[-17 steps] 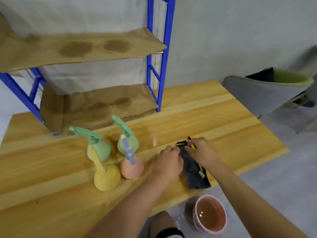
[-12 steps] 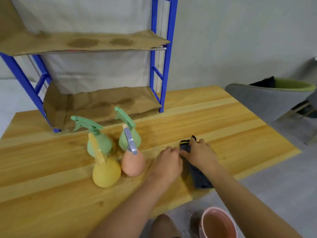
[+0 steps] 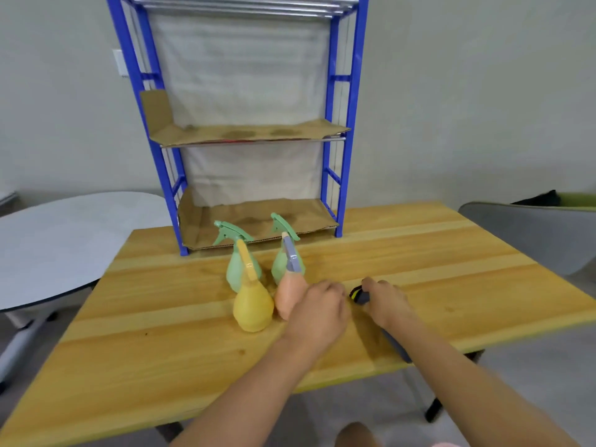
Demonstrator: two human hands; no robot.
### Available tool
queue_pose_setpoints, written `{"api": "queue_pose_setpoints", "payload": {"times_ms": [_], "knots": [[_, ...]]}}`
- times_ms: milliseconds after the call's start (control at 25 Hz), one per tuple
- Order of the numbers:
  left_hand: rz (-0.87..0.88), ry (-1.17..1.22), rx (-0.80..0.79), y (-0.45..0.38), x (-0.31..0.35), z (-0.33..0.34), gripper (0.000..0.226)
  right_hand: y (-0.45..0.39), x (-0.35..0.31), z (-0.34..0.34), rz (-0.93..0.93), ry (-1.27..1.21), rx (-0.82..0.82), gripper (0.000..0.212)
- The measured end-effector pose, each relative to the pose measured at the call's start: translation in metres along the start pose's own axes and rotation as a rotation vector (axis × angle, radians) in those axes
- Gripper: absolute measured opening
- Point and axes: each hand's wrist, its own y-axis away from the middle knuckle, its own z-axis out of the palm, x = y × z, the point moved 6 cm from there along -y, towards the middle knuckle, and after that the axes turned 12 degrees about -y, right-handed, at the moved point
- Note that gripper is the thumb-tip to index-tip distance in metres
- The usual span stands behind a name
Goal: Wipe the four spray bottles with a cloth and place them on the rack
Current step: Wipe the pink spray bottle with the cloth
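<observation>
Four pear-shaped spray bottles stand grouped on the wooden table (image 3: 451,285): a yellow bottle (image 3: 253,309) and a pink bottle (image 3: 287,300) in front, two green bottles (image 3: 239,274) (image 3: 281,267) behind. My left hand (image 3: 319,309) is against the pink bottle's right side, fingers curled and its back towards me; the grip is hidden. A dark grey cloth (image 3: 361,296) with a yellow trim lies to the right under my right hand (image 3: 385,301), which grips it. The blue rack (image 3: 340,188) with cardboard-lined shelves stands behind the bottles.
A round white table (image 3: 64,240) stands to the left. A grey chair (image 3: 532,233) is at the right behind the table. The rack's lower shelf (image 3: 258,221) and middle shelf (image 3: 251,135) hold only cardboard. A wall lies behind.
My left hand has left the cloth and moved left to the pink bottle. My right hand stays on the cloth. The view has tilted up, showing more of the rack.
</observation>
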Motion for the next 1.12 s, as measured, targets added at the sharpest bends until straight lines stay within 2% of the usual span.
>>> {"api": "queue_pose_setpoints", "payload": {"times_ms": [80,200,320,360,440,680,880,1040,1120], "knots": [[0.056,-0.087,0.096,-0.002,-0.01,-0.034,0.027,0.014,-0.013,0.004,-0.099,-0.089,0.006,0.033],[0.231,-0.254,0.152,-0.021,-0.033,-0.079,0.03,0.034,-0.036,-0.003,-0.27,-0.305,0.174,0.036],[0.36,-0.525,-0.093,-0.045,-0.063,-0.09,0.045,0.05,-0.069,-0.007,-0.483,-0.403,0.345,0.037],[0.385,-0.6,-0.191,-0.054,-0.07,-0.09,0.046,0.053,-0.078,-0.007,-0.524,-0.415,0.388,0.038],[0.434,-0.673,-0.282,-0.065,-0.078,-0.086,0.041,0.058,-0.092,-0.003,-0.587,-0.438,0.434,0.041],[0.446,-0.659,-0.377,-0.085,-0.072,-0.077,0.027,0.077,-0.104,0.006,-0.729,-0.392,0.486,0.044],[0.268,-0.47,-0.409,-0.088,-0.07,-0.065,0.027,0.088,-0.111,-0.001,-0.843,-0.176,0.56,0.044],[0.214,-0.409,-0.383,-0.095,-0.071,-0.061,0.028,0.073,-0.122,0.001,-0.811,-0.031,0.587,0.051],[0.226,-0.394,-0.385,-0.099,-0.076,-0.059,0.029,0.068,-0.128,0.006,-0.824,0.012,0.597,0.047]]}}
